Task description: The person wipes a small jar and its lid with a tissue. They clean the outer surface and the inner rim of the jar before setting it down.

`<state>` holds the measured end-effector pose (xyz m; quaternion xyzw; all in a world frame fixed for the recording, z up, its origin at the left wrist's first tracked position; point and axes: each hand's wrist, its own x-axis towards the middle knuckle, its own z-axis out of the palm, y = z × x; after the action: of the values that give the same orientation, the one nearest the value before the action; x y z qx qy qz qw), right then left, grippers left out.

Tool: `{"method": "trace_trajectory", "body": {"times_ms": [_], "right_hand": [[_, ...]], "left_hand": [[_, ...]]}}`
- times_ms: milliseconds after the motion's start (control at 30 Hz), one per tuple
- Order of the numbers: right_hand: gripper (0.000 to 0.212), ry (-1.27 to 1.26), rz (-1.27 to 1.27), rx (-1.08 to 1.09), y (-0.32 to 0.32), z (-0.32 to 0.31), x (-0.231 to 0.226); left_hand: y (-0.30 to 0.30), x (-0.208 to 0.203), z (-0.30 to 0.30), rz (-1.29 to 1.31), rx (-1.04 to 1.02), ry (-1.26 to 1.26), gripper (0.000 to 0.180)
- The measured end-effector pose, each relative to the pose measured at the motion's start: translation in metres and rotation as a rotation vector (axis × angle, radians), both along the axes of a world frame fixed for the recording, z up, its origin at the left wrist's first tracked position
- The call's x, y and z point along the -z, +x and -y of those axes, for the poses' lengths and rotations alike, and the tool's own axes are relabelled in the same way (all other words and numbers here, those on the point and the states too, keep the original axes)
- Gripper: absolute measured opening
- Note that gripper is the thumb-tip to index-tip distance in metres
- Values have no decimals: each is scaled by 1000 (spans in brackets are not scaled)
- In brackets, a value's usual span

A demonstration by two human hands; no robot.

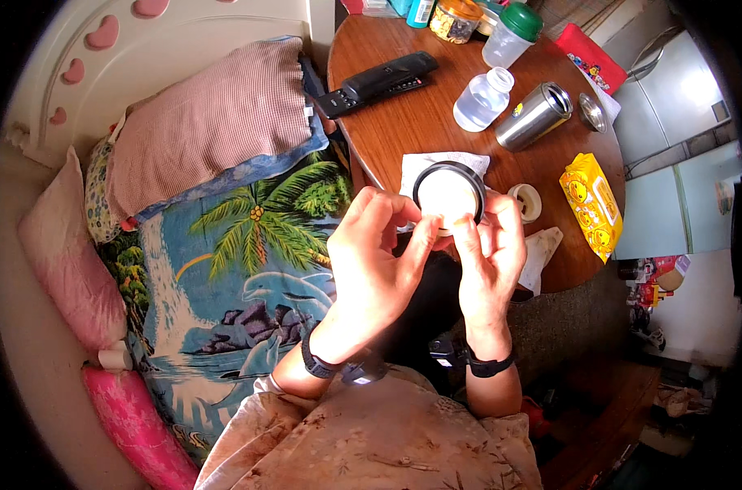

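Observation:
In front of my chest, over the near edge of the table, both hands hold a round white lid-like disc with a black rim [450, 192]. My left hand [379, 249] pinches it at its left and lower edge. On its right side, my right hand [490, 261] grips it, with the two thumbs close together at the bottom. Under the disc lies a white cloth or tissue [416, 165], partly covered. Just right of my right hand sits a small white ring-shaped cap [528, 202]. A crumpled white tissue [541, 251] rests at the table's near edge.
On the round wooden table [404, 114] stand a clear bottle [482, 100], an open steel flask [534, 116], a green-lidded jar [512, 37] and a yellow wipes pack [591, 207]. Remotes [379, 85] lie at its left. A bed with pillows [212, 122] is left.

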<state>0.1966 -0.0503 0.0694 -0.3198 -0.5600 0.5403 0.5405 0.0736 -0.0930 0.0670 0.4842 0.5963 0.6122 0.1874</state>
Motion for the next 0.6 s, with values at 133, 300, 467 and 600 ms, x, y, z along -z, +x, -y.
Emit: {"method": "trace_trajectory", "body": {"times_ms": [133,300,467,600], "right_hand": [[25,21,-1,39,-4,7,4],[22,-16,-58,43,0,5,8],[22,-35,-42,52,5,7,10],[24,-11,-15,22,10,7,11]], "left_hand": [[2,10,-2,138,-4,-8,17],[4,5,0,323,72,50,15],[3,1,0,429,151,73,13],[-1,2,0,514,201,38,12]]}}
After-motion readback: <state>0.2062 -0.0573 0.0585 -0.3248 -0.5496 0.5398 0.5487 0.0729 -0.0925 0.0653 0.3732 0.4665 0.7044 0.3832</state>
